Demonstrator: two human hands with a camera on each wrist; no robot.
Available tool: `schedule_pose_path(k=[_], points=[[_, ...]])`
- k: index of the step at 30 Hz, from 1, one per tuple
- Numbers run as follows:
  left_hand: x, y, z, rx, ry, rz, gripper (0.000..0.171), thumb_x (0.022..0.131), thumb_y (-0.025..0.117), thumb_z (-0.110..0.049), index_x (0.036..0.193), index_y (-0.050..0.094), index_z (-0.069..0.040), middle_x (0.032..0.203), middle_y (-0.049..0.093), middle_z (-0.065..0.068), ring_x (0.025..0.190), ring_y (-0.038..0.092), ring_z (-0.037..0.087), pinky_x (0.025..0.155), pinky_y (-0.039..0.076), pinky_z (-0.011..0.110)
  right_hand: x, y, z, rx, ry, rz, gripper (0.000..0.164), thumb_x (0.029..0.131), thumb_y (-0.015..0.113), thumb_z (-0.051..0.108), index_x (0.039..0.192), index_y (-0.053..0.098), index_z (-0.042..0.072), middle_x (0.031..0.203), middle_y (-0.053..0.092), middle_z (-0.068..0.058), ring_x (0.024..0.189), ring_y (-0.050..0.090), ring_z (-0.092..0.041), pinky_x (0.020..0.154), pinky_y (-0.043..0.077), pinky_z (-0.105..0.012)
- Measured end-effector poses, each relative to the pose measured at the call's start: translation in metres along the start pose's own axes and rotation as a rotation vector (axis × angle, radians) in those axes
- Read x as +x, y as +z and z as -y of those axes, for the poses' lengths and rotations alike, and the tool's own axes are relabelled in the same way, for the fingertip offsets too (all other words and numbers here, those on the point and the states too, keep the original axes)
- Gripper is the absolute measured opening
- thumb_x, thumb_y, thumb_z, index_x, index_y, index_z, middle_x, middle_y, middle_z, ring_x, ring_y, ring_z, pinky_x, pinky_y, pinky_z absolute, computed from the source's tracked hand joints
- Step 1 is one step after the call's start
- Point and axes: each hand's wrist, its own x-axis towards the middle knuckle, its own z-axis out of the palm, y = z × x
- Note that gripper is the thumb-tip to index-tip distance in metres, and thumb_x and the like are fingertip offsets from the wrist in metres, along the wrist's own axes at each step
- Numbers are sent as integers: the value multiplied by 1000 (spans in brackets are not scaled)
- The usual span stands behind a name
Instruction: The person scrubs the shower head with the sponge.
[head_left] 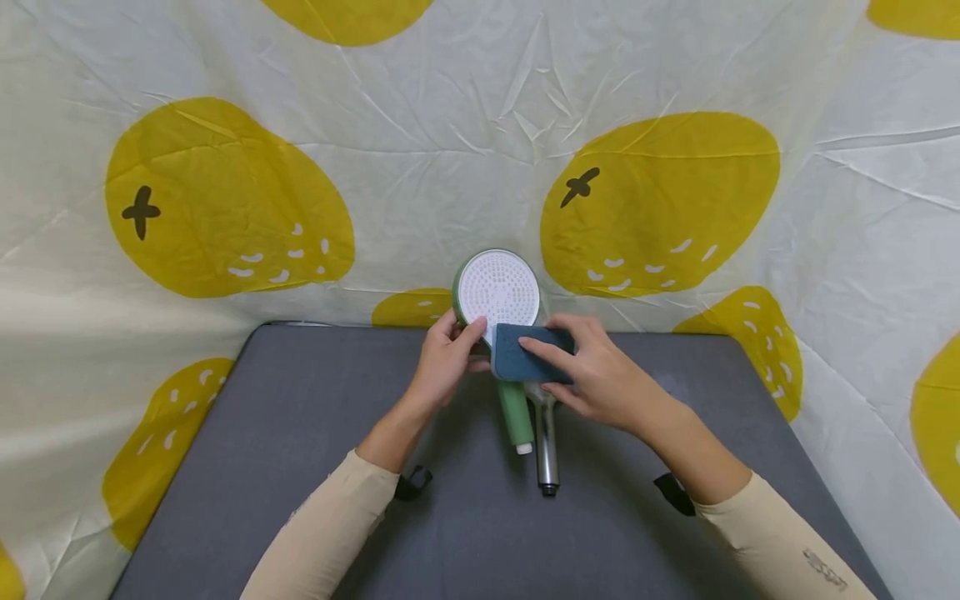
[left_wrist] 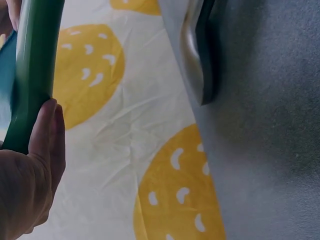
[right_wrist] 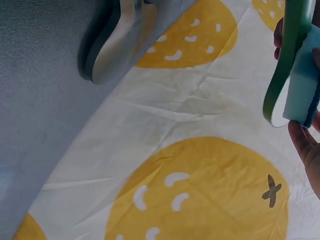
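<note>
My left hand (head_left: pixel 442 354) grips a green shower head (head_left: pixel 515 417) by the side of its head, the thumb at the rim of the white spray face (head_left: pixel 498 287). In the left wrist view the fingers wrap the shower head's green back (left_wrist: pixel 37 65). A blue sponge (head_left: pixel 517 354) is pinched in my right hand (head_left: pixel 600 375), with the index finger laid over its dark side. The sponge's lighter side (right_wrist: pixel 302 82) faces the spray face and covers its lower part in the head view. Behind the green handle, a chrome shower head (head_left: pixel 547 442) lies on the table.
The dark grey table (head_left: pixel 300 450) stands against a white curtain (head_left: pixel 450 100) printed with yellow lemons, which also hangs at both sides. Black straps (head_left: pixel 413 482) show by the forearms, below the beige sleeves (head_left: pixel 330 521).
</note>
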Motion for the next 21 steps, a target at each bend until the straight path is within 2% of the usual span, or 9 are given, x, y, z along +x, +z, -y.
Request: schedule_pose_path(k=[4, 10, 15, 21], points=[[3, 1, 1, 22, 7, -20, 33, 105, 62, -17, 136, 60, -6, 104, 70, 13, 81, 70, 17, 62, 65, 38, -6, 1, 4, 11, -32, 43, 73, 78, 92, 23, 143, 61, 19, 136, 52, -24, 118, 52, -40, 92, 58, -51], [11, 0, -1, 53, 12, -43, 30, 105, 62, -20, 132, 62, -7, 98, 68, 11, 76, 69, 17, 58, 63, 32, -16, 3, 17, 56, -85, 126, 71, 79, 92, 23, 143, 61, 22, 136, 53, -19, 117, 52, -35, 91, 58, -46], [16, -3, -2, 94, 0, -49, 28, 105, 63, -22, 128, 63, -7, 97, 67, 11, 76, 69, 17, 63, 64, 40, -24, 3, 29, 79, -124, 181, 69, 80, 90, 25, 143, 61, 24, 137, 53, -16, 118, 51, -32, 91, 58, -43], [17, -4, -4, 114, -17, -59, 31, 105, 63, -25, 130, 61, -7, 103, 67, 15, 80, 69, 21, 69, 65, 47, -26, 1, 35, 36, -143, 194, 67, 79, 90, 23, 140, 63, 24, 135, 53, -15, 116, 52, -32, 89, 58, -42]])
